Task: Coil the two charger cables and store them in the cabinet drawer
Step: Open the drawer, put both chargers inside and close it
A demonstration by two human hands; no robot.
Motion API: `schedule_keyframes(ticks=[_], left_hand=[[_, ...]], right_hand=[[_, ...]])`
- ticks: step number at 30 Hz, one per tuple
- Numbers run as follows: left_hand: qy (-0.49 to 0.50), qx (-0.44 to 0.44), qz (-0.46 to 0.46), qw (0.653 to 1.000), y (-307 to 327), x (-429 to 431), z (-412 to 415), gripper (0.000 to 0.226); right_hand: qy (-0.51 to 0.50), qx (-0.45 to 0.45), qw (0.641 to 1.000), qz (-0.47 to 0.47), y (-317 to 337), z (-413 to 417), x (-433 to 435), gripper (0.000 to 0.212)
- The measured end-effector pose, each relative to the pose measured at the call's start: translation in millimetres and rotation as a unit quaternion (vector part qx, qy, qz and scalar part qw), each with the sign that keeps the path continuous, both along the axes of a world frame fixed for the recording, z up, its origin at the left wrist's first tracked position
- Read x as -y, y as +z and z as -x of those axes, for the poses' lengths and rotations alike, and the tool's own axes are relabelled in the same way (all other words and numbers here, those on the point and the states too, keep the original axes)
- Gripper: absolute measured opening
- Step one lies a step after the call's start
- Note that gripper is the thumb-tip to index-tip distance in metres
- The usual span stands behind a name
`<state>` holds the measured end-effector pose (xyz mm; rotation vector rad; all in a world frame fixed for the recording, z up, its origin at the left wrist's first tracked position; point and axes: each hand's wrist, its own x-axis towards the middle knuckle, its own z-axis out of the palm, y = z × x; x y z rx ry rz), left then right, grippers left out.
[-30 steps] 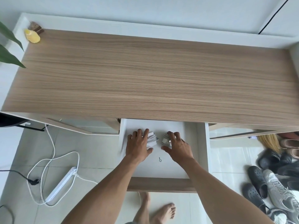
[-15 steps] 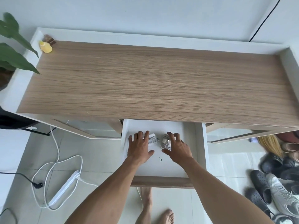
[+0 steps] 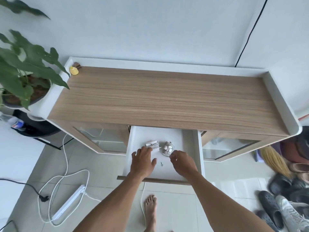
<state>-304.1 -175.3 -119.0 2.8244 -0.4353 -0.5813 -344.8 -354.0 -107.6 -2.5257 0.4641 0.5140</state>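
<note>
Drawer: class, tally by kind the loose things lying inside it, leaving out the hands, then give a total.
Coiled charger cables: 2
Small dark hook: 1
Total: 3

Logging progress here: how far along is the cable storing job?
Done: the left coil and right coil lie in the open drawer. In hand: the left hand and right hand hover at them, fingertips close. Left: probably shutting the drawer.
</note>
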Motion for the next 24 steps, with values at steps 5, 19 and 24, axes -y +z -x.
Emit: schedule_keyframes(ticks=[5, 19, 24], left_hand=[[0.139, -0.019, 0.007, 0.99, 16.7, -23.1, 48.7, 0.036], [0.583, -0.134, 0.247, 0.763, 1.5, -28.4, 98.0, 0.069], [0.615, -0.179, 0.348, 0.685, -73.7, -36.7, 76.8, 0.056]], right_hand=[[-0.183, -0.008, 0.979, -0.085, 10.2, 55.4, 3.4, 0.026], [-0.632, -0.007, 0.617, -0.469, 5.7, 123.8, 10.6, 0.011], [-0.648, 0.007, 0.614, -0.451, 2.0, 117.9, 8.2, 0.013]])
